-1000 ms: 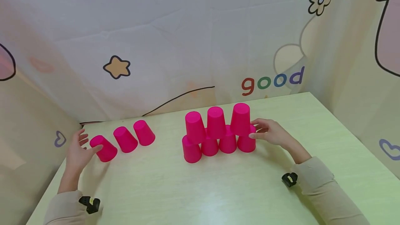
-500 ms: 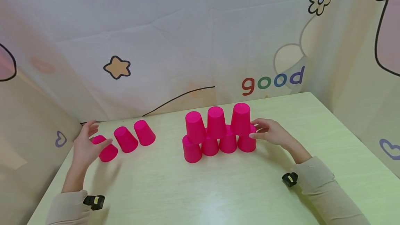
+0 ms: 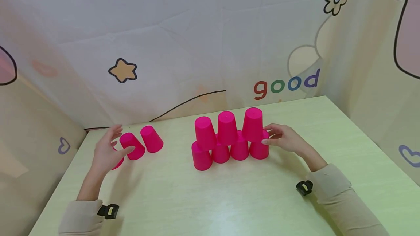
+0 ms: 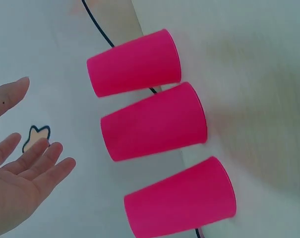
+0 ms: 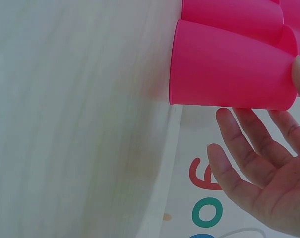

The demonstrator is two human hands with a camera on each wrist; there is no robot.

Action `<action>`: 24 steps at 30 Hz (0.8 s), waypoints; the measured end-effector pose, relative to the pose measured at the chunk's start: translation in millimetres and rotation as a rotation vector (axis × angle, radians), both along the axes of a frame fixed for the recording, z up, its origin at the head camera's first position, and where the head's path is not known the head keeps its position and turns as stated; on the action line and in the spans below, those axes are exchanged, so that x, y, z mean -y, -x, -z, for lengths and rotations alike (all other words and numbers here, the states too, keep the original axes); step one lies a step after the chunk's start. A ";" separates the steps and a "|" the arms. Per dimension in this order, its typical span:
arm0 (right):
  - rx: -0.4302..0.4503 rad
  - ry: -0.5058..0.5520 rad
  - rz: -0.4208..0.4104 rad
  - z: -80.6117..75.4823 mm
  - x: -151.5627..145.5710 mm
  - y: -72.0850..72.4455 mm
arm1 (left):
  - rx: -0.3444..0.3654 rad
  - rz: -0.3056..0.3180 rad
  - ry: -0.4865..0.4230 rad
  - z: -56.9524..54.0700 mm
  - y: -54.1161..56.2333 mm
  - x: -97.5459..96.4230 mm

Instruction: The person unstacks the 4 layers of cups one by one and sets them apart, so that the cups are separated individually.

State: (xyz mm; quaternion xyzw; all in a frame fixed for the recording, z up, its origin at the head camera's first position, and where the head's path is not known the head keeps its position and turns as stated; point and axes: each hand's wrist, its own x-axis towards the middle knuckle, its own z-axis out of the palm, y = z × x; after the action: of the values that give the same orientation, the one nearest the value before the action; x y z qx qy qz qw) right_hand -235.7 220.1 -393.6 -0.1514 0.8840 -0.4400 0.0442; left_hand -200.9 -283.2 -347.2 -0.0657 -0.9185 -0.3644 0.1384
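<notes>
Three upside-down pink cups stand apart on the left: the leftmost cup mostly hidden behind my left hand, then a middle cup and a right cup. My left hand hovers with fingers spread and holds nothing; its thumb overlaps the middle cup in the head view. The left wrist view shows the palm apart from all three. To the right stands a two-level stack of pink cups, three above several. My right hand rests loosely extended fingers and thumb against the lower right end cup.
The pale wooden table ends at a printed curtain just behind the cups. More curtain closes in both sides. A black wrist mount sits at the left sleeve, another black wrist mount at the right.
My left hand has moved rightward past the leftmost cup, now covering most of it and reaching the middle cup in view. The right hand and the stack have stayed put.
</notes>
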 end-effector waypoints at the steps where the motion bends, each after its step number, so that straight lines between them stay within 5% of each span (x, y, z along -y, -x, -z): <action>1: 0.002 0.000 0.001 0.0 0.1 0.0 | -0.005 0.013 0.000 0.3 -0.1 -2.8; 24: 0.010 0.008 -0.006 -1.6 0.4 -1.3 | 0.004 0.256 0.032 5.5 11.0 -66.0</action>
State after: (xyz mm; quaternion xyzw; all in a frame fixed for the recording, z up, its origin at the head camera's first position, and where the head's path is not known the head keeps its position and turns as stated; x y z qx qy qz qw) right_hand -234.4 219.7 -392.0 -0.1520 0.8817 -0.4439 0.0493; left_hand -212.0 -217.2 -352.7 -0.1838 -0.9086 -0.3646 0.0880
